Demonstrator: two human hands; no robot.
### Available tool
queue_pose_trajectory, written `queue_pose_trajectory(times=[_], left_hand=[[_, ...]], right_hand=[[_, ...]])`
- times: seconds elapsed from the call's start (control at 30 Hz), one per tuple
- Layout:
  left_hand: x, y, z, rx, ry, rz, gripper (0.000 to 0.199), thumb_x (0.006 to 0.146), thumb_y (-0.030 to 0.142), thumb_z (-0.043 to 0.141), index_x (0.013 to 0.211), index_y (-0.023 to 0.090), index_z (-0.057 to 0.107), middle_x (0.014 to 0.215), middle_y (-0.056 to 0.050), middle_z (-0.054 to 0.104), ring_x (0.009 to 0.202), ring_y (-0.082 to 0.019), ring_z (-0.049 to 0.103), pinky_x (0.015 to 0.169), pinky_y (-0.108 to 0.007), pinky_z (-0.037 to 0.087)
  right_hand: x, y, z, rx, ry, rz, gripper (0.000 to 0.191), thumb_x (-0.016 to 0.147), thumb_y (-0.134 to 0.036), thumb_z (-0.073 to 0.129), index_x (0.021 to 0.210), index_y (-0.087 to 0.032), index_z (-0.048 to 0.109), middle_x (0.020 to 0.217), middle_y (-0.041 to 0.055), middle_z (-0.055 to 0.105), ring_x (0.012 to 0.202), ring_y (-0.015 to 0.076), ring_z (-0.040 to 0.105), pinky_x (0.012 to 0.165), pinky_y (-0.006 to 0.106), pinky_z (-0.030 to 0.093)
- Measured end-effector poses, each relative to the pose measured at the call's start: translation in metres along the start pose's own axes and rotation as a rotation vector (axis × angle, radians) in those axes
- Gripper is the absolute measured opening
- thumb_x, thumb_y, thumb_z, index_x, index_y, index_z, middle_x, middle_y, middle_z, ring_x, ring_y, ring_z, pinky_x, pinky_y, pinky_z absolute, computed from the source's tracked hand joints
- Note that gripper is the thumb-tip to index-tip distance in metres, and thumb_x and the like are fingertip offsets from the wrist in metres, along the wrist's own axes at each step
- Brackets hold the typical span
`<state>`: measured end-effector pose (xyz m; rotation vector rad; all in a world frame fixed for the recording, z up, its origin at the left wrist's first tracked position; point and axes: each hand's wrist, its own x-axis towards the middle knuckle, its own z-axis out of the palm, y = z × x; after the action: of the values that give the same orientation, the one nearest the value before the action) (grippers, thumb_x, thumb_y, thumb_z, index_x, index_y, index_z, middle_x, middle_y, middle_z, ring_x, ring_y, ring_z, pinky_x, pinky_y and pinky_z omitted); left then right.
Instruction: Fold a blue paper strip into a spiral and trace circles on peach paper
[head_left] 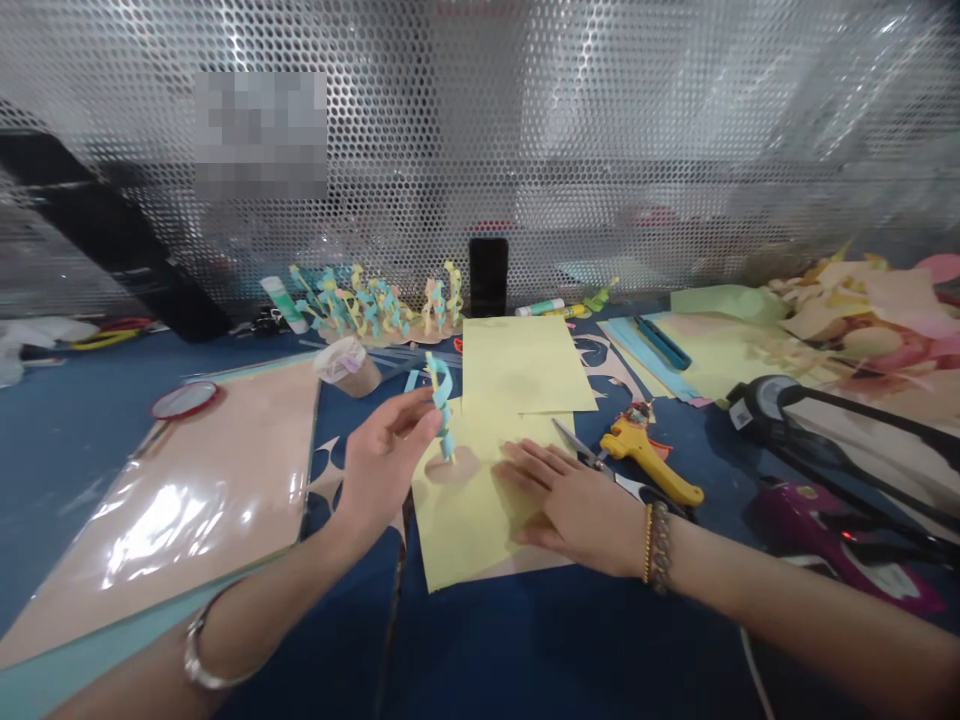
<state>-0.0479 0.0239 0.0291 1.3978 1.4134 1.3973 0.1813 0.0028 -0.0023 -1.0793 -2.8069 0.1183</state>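
Between the fingertips of my left hand (382,455) is a small paper spiral (442,400), blue and yellow, held upright. Its lower end meets a round pinkish paper disc (461,466) that lies over the yellow paper sheet (454,545). My right hand (574,500) rests flat on that sheet with its fingers stretched out. A second yellow sheet (525,365) overlaps the first at the back. Scissors (581,450) lie just beyond my right fingers, next to a yellow-handled glue gun (649,458).
Several finished paper spirals (375,300) stand at the back left near a glue stick (283,305). A paper cup (349,368) stands before them. A plastic-covered sheet (202,500) lies left. A phone (488,277) leans on the perforated wall. Coloured paper (750,350) lies right.
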Motion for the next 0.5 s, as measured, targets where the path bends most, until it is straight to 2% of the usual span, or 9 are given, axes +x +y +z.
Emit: queue_pose_trajectory(times=[0.17,0.23,0.33,0.4,0.43,0.5], left_hand=[[0.032,-0.010,0.040,-0.037,-0.080,0.141,0.034,0.078,0.035,0.062,0.107,0.018,0.062,0.093,-0.006,0.071,0.087,-0.019,0.067,0.081,-0.031,0.053],[0.038,-0.016,0.053,-0.021,-0.132,0.173,0.032,0.079,0.034,0.060,0.107,0.018,0.062,0.093,-0.006,0.070,0.088,-0.018,0.066,0.081,-0.029,0.052],[0.039,-0.024,0.067,0.016,-0.196,0.193,0.031,0.080,0.033,0.060,0.108,0.019,0.061,0.094,-0.006,0.070,0.087,-0.018,0.066,0.080,-0.028,0.052],[0.035,-0.027,0.071,0.039,-0.222,0.188,0.030,0.080,0.033,0.060,0.107,0.020,0.061,0.094,-0.005,0.070,0.087,-0.018,0.066,0.078,-0.029,0.052],[0.033,-0.027,0.072,0.053,-0.235,0.184,0.030,0.080,0.033,0.059,0.107,0.020,0.062,0.095,-0.006,0.070,0.087,-0.018,0.066,0.078,-0.029,0.052],[0.030,-0.024,0.068,0.082,-0.259,0.178,0.030,0.080,0.032,0.060,0.108,0.021,0.062,0.099,-0.006,0.069,0.089,-0.019,0.065,0.080,-0.031,0.052]], right_hand=[[-0.007,-0.010,0.000,-0.046,0.067,0.023,0.064,0.085,-0.048,0.053,0.132,-0.005,0.045,0.138,0.0168,0.045,0.127,0.0267,0.041,0.104,0.042,0.038],[-0.009,-0.015,-0.001,-0.072,0.080,0.025,0.055,0.086,-0.041,0.053,0.127,-0.005,0.050,0.133,0.0172,0.050,0.123,0.0273,0.045,0.102,0.042,0.041],[-0.014,-0.021,-0.006,-0.090,0.122,-0.040,0.035,0.088,-0.021,0.050,0.120,-0.007,0.055,0.127,0.0147,0.055,0.118,0.0255,0.050,0.098,0.039,0.044],[-0.019,-0.022,-0.011,-0.060,0.145,-0.064,0.029,0.086,-0.010,0.048,0.113,-0.010,0.059,0.114,0.0119,0.062,0.103,0.0227,0.058,0.086,0.034,0.050],[-0.022,-0.022,-0.014,-0.030,0.157,-0.057,0.027,0.086,-0.008,0.047,0.108,-0.012,0.061,0.102,0.0096,0.066,0.090,0.0204,0.062,0.076,0.032,0.052],[-0.028,-0.022,-0.020,0.034,0.216,-0.033,0.020,0.088,-0.011,0.045,0.095,-0.016,0.064,0.077,0.0039,0.065,0.065,0.0155,0.061,0.058,0.027,0.048]])
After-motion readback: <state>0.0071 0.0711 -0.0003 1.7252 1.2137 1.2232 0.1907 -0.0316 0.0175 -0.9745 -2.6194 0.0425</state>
